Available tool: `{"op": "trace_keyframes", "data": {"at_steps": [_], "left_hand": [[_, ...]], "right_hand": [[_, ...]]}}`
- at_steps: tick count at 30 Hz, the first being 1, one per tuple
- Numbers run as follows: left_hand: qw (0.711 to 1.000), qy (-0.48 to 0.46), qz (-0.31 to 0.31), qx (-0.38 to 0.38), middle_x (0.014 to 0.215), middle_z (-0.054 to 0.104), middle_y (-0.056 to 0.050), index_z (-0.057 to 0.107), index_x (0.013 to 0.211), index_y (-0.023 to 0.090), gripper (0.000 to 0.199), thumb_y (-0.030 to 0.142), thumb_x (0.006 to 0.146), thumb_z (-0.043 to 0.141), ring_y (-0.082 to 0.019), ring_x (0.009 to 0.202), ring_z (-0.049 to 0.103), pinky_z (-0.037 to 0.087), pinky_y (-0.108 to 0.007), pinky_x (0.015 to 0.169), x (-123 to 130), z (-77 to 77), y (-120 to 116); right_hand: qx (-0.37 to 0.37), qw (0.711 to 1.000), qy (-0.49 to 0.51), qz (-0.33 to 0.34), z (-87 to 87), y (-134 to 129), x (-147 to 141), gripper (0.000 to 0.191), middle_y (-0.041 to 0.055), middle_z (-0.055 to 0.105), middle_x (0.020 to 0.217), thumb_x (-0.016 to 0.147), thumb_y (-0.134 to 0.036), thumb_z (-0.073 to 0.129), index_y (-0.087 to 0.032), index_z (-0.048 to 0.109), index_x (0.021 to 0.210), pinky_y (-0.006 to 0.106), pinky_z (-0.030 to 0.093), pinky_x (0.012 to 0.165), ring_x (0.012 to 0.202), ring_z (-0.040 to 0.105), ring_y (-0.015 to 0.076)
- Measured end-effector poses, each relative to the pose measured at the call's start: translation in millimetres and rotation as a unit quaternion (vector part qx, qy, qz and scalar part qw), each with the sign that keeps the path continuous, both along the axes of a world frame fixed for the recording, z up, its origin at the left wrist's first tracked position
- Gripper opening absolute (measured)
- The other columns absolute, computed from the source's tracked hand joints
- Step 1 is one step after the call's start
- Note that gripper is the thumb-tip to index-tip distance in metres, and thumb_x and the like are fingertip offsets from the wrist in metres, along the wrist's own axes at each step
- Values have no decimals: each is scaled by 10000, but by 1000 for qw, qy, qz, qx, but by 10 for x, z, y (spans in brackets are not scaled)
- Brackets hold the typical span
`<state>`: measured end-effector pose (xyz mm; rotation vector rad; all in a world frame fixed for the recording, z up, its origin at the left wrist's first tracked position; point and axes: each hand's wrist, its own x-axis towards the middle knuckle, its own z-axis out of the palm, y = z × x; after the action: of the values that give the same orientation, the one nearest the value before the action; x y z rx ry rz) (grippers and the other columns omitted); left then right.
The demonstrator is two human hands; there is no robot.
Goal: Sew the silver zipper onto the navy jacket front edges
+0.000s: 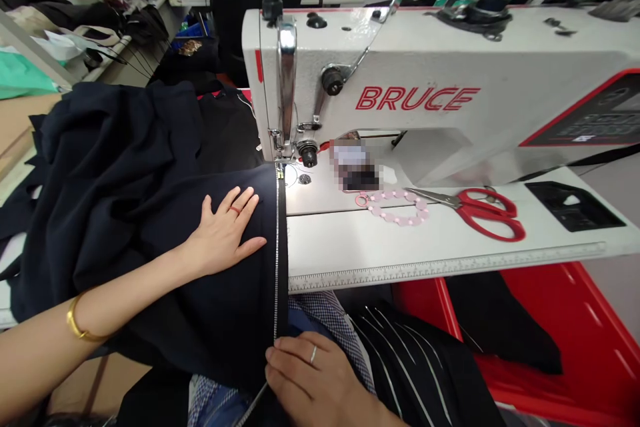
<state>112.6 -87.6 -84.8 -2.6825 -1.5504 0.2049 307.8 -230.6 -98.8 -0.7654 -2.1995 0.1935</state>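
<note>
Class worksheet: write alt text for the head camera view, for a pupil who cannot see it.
A person's left hand lies on dark fabric while the right hand holds a metal-toothed zipper along its edge, which runs up to a white BRUCE sewing machine. Red-handled scissors and a pink beaded loop lie on the white table to the right.

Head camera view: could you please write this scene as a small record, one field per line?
Equipment: white sewing machine, BRUCE in red letters
Zipper: metal-toothed, running from the sewing machine past the table's front edge
Left hand: open and flat on dark fabric
Right hand: over the zipper's lower part, thumb hidden
On table: pink bead loop, red-handled scissors, ruler strip
Lower right: red bin with dark cloth
</note>
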Motion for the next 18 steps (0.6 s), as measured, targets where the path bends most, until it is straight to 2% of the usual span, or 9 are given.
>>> {"op": "trace_keyframes", "data": {"at_steps": [5, 8, 12, 18], "left_hand": [[1000, -16, -6, 7, 1460, 207, -154, 234, 1374, 80, 682, 534, 870, 300, -368, 1318, 183, 260, -697, 917, -11, 18, 75], [995, -68, -67, 37, 1404, 337, -155, 373, 1309, 93, 579, 479, 878, 353, -343, 1287, 272, 312, -610, 959, -8, 42, 150], [967, -159, -188, 64, 1228, 526, -136, 516, 1180, 100, 406, 359, 882, 421, -239, 1154, 448, 372, -431, 996, 20, 14, 240], [955, -206, -209, 52, 1148, 570, -104, 565, 1112, 134, 318, 304, 860, 471, -218, 1081, 489, 419, -396, 960, 28, -53, 380]], "right_hand": [[-9, 1000, -9, 2, -65, -9, 17, 226, 7, 696, 846, 862, -117, 414, -131, 633, 808, 248, 459, 616, 791, 608, 120], [-9, 1000, -28, 6, -126, 3, 7, 259, 12, 692, 851, 874, -127, 384, -127, 635, 811, 262, 463, 621, 782, 604, 131], [9, 1000, -12, 0, -103, 40, -8, 219, -9, 690, 814, 840, -95, 445, -136, 636, 741, 241, 464, 609, 753, 600, 117], [21, 1000, 11, -11, -32, 138, 7, 189, -37, 687, 749, 799, -70, 519, -155, 628, 670, 208, 457, 564, 682, 595, 88]]}}
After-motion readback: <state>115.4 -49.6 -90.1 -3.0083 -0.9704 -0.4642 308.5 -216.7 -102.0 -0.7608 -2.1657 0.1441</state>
